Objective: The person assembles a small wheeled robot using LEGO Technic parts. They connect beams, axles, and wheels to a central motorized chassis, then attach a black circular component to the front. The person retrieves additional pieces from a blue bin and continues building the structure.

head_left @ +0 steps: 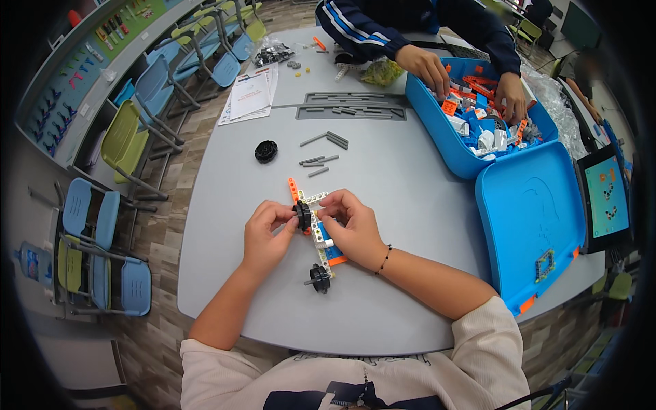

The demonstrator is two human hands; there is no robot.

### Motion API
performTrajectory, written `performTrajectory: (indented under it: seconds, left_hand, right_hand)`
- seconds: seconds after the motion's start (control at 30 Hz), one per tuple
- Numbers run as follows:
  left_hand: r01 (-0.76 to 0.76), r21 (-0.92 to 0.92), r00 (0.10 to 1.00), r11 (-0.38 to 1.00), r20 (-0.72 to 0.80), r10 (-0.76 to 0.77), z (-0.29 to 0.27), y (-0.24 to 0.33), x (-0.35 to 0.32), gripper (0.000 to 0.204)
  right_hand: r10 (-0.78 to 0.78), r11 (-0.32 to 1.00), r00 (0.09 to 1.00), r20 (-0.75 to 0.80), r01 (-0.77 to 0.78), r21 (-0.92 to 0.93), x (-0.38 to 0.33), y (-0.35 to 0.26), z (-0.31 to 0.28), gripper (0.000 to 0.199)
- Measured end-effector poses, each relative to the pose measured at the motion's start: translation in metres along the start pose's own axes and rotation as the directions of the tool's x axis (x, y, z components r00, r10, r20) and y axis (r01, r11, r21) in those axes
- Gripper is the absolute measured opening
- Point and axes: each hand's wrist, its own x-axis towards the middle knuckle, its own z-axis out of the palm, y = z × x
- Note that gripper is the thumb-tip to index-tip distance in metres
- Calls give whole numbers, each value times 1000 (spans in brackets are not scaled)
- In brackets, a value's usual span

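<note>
A small building-brick vehicle frame (318,236) of white beams, with blue and orange parts, is between my hands over the near part of the table. My left hand (266,236) is closed, fingertips pinching a black wheel (301,214) at the frame's upper left side. My right hand (352,229) grips the white beams from the other side, its fingers partly hidden. An orange beam (293,188) sticks out past the frame's far end. At the near end sits another black wheel (318,279) with a grey axle poking through it.
Beyond the frame lie a loose black wheel (266,152) and several grey axles (318,162). Papers (249,96) and a grey sorting tray (352,113) are farther back. A co-worker's hands (424,68) reach into a blue parts box (447,147) with its lid open. A tablet (607,195) stands at right.
</note>
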Motion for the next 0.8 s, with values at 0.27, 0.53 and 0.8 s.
performTrajectory:
  seconds: [0.27, 0.53, 0.8]
  left_hand:
    - [-10, -54, 1000, 999, -27, 8, 5, -3, -3, 9]
    - [-12, -52, 1000, 999, -10, 11, 4, -6, -4, 10]
    - [-62, 40, 998, 997, -9, 63, 1, 2, -4, 8]
  right_hand:
    - [-52, 999, 999, 16, 52, -8, -4, -4, 0, 22]
    - [-178, 984, 982, -62, 176, -38, -3, 6, 2, 21]
    - [-88, 992, 996, -13, 88, 85, 6, 8, 0, 16]
